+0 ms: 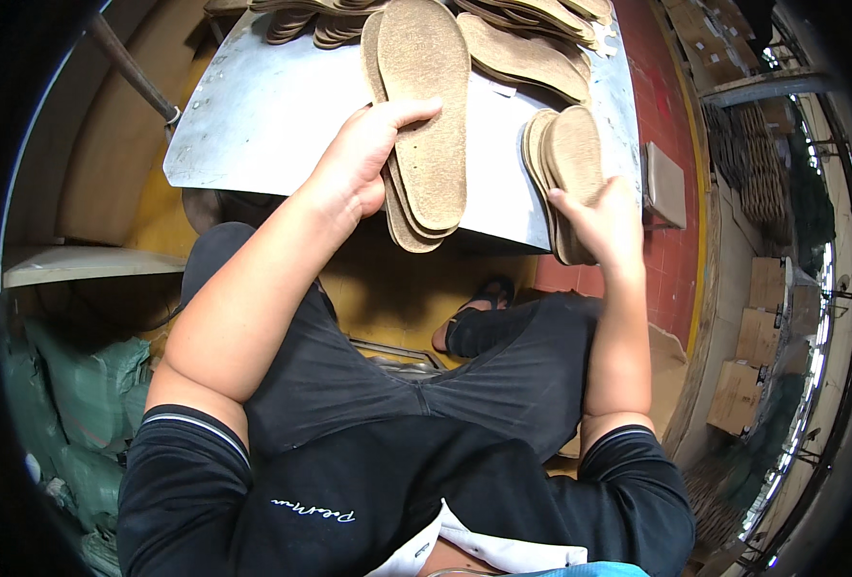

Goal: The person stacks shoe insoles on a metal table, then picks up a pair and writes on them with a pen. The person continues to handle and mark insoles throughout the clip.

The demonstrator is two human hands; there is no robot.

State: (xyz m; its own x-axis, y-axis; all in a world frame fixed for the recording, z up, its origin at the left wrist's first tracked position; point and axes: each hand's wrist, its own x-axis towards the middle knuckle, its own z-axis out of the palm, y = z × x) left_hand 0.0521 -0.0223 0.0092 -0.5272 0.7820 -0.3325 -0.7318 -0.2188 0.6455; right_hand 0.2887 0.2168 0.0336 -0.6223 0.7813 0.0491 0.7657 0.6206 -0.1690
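In my left hand (361,159) is a small stack of brown, cork-like insoles (431,125), the thumb on the top one and the fingers hidden beneath. The stack is held lengthwise, its lower end past the table's near edge. My right hand (604,226) grips another small stack of insoles (573,154) at the table's near right corner, thumb across its top. Both stacks are slightly fanned, so the lower insoles show at the sides. Beyond my hands, a further stack of insoles (522,60) lies on the pale metal table (272,106).
More insole piles (315,27) line the table's far edge. To the right stands a small stool (664,185) on the red floor (642,115). Cardboard boxes (737,396) sit farther right. Green sacks (89,394) are at the lower left, under a pale shelf board (89,266).
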